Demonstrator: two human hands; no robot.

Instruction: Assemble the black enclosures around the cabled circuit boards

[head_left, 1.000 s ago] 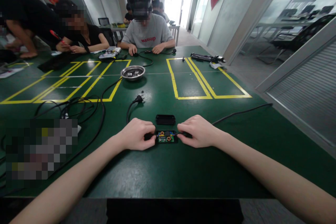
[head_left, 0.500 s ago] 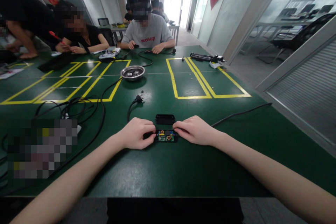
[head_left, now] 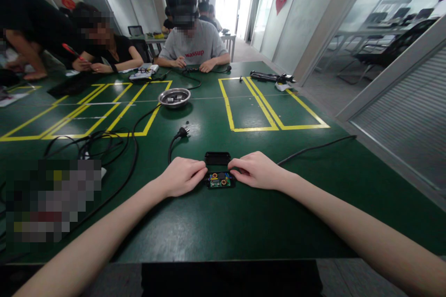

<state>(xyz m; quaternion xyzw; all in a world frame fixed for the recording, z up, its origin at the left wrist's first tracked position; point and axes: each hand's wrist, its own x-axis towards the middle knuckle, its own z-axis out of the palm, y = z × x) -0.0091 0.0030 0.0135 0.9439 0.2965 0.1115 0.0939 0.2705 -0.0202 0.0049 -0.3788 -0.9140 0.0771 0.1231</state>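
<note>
A green circuit board (head_left: pixel 223 178) with two copper-wound rings lies in an open black plastic case (head_left: pixel 223 187) on the table before me. My left hand (head_left: pixel 184 175) is closed at the case's left end, its thumb and fingertips pressed together; what they pinch is hidden. At the right end, my right hand (head_left: pixel 259 171) is closed too, fingertips beside the blue wires, their contents too small to make out. Just behind the case rests its black cover (head_left: pixel 218 158), hollow side up. A black power plug (head_left: pixel 182 132) has its cord running down behind my left hand. Another black cord (head_left: pixel 313 149) leads rightward from behind my right hand.
A metal bowl (head_left: pixel 174 98) with small metal parts stands farther back. Coiled black cables (head_left: pixel 94 141) lie at left by a blurred-out object (head_left: pixel 54 202). Yellow tape (head_left: pixel 256 128) marks the green table (head_left: pixel 195 227). A folded tripod (head_left: pixel 272 77) lies far right. Several people work across the table.
My left hand's thumb has lifted from the case's left front corner and closed up against the fingers. My right hand stays nearly in place. The view has shifted slightly.
</note>
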